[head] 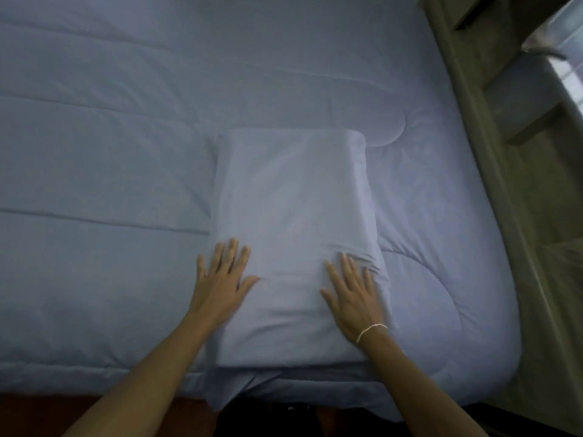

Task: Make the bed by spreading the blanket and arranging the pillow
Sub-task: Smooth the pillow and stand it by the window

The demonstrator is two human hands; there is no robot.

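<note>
A pillow (293, 234) lies on the spread blanket (110, 152), apparently being pressed flat and squared into place, with its near end at the bed's edge between the person's forearms. The left hand (220, 279) lies flat, fingers straight and spread, across the pillow's left edge. The right hand (353, 294), also flat and holding nothing, presses the pillow's right side, bunching fabric at its fingertips (356, 260).
</note>
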